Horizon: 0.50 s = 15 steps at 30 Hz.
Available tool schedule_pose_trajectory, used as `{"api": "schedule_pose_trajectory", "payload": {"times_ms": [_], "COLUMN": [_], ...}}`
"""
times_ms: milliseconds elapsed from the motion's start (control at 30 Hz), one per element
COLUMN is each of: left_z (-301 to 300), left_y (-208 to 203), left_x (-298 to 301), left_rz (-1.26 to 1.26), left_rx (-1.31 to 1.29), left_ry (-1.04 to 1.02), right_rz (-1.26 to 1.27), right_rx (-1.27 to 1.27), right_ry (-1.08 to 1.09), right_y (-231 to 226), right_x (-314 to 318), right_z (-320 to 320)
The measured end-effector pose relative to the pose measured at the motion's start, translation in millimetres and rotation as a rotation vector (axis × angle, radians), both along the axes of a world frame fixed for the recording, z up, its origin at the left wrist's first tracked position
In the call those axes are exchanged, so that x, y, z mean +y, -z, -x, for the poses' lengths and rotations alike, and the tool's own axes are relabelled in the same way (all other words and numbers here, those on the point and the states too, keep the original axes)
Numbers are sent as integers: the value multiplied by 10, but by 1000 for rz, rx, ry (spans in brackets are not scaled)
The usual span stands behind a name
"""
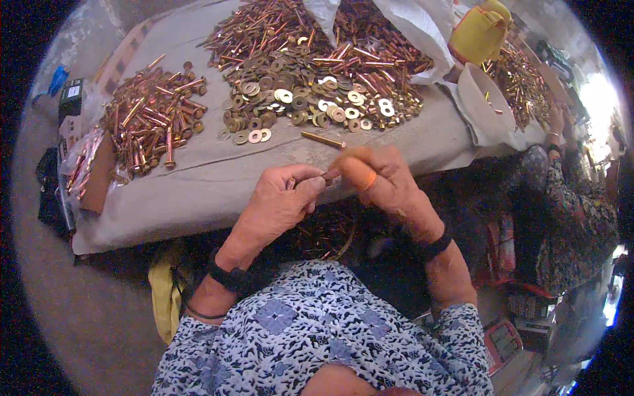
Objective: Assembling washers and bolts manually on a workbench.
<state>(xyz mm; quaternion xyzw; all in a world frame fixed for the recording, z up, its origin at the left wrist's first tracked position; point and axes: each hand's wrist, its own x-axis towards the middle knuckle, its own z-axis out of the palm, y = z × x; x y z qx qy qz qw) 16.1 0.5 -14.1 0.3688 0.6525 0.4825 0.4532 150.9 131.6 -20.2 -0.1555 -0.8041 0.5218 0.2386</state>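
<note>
Just off the table's near edge, my two hands meet around a coppery bolt that they mostly cover. My left hand [285, 193] is closed, pinching it between thumb and fingertips, and a small metallic bit shows between the fingers. My right hand [386, 179], an orange cover [358, 173] on one digit, closes on the bolt's other end; its fingertips are slightly blurred. Beyond them a single golden bolt [323, 139] lies on the cloth. Farther back spreads a heap of flat washers [284, 82], with small nuts [396, 113] at its right.
Assembled bolts [155, 115] are piled at the left, beside a cardboard box [99, 173]. More long bolts [257, 26] lie at the back near a white sack [419, 33]. A yellow jug [480, 32] and white tub [485, 99] stand right. Another person's arm [556, 125] is far right.
</note>
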Motion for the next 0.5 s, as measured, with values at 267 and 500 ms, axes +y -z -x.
{"api": "schedule_pose_trajectory", "payload": {"times_ms": [267,500], "left_z": [29,39], "left_y": [84,101], "left_x": [21,12], "left_rz": [-14,-10], "left_rx": [50,42], "left_ry": [-11,-29], "right_rz": [-336,-724], "right_rx": [114,-376], "right_ry": [611,549], "right_y": [96,106], "right_x": [386,371], "right_z": [-45,65]}}
